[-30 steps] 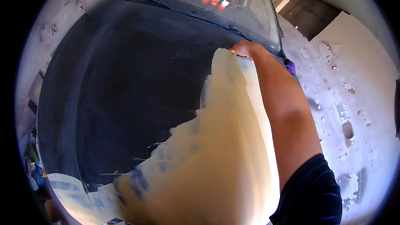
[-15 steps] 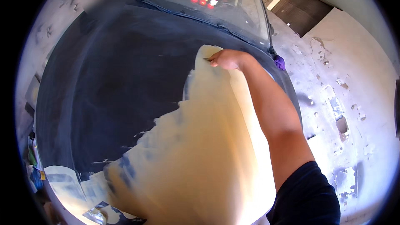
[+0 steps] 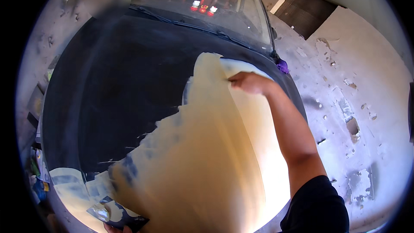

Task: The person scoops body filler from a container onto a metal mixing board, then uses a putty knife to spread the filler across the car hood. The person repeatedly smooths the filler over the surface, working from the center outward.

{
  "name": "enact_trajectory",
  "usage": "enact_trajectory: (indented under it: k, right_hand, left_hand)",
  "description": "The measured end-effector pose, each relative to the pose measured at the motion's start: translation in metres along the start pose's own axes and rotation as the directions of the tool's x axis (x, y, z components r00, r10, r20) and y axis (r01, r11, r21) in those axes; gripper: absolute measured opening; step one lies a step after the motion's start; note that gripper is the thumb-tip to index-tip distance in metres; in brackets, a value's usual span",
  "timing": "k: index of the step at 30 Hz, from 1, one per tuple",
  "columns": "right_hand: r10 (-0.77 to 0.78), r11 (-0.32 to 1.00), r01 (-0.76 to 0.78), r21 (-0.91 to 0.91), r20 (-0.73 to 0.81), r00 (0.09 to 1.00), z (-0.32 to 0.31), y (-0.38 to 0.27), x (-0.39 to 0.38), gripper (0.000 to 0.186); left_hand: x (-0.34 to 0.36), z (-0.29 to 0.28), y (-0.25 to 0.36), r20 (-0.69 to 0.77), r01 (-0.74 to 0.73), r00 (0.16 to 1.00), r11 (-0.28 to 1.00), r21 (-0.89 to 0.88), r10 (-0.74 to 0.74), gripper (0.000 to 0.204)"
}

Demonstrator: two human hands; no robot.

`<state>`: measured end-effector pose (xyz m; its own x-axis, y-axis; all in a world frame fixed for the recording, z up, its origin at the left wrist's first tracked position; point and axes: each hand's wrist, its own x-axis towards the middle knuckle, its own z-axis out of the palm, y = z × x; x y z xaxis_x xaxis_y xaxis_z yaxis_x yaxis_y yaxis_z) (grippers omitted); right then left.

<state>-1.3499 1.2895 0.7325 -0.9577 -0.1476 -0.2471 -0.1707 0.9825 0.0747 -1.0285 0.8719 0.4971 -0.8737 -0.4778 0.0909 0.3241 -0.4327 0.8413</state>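
Observation:
A dark car hood (image 3: 123,75) fills the middle, a cream coating (image 3: 207,146) spread over its right and near part in ragged strokes. My right hand (image 3: 246,83), slightly blurred, is pinched on a thin spreader (image 3: 229,80) against the upper part of that coat; the spreader is mostly hidden. At the bottom left, my left hand (image 3: 118,228) grips a dark, smeared mixing board (image 3: 129,219) with a pale lump of paste on it. Only the fingers of that hand show.
Beyond the hood are the wipers (image 3: 181,22) and windshield (image 3: 230,11), red-and-white ornaments behind the glass. A purple cloth (image 3: 282,66) sits at the hood's right corner. Pale, flaking floor (image 3: 366,103) surrounds the car, with a dark mat (image 3: 310,8) at upper right and assorted items (image 3: 39,168) at left.
My right hand has come down from the coat's top edge toward me, leaving more of that edge visible. The board and my left hand's fingers have risen into view at the bottom.

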Motion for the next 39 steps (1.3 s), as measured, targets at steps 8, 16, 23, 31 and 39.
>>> enact_trajectory:
  k: [8,16,23,31,39]
  right_hand:
    - [0.25,0.964,-0.242,-0.11,0.074,0.965,-0.027,0.038,0.114,0.037]
    - [0.316,0.946,-0.323,0.026,0.148,0.937,-0.024,0.009,0.167,0.045]
    - [0.194,0.972,-0.205,0.113,0.1,0.976,-0.018,-0.006,0.163,0.043]
    - [0.094,0.996,-0.094,-0.011,0.099,0.991,-0.026,0.009,0.135,0.046]
    - [0.125,0.99,-0.124,0.068,-0.008,0.992,-0.01,-0.005,0.16,0.045]
  left_hand:
    - [0.001,-0.002,0.008,-0.023,-0.005,1.0,0.992,0.127,0.008,0.063]
    - [-0.004,0.008,0.023,-0.097,0.218,0.974,0.966,0.14,-0.206,0.074]
    - [-0.006,0.009,0.025,-0.073,0.191,0.981,0.964,0.185,-0.181,0.074]
    - [-0.002,0.004,0.024,-0.082,0.183,0.982,0.96,0.211,-0.169,0.061]
    - [0.003,0.016,0.029,-0.086,0.217,0.975,0.958,0.187,-0.204,0.06]
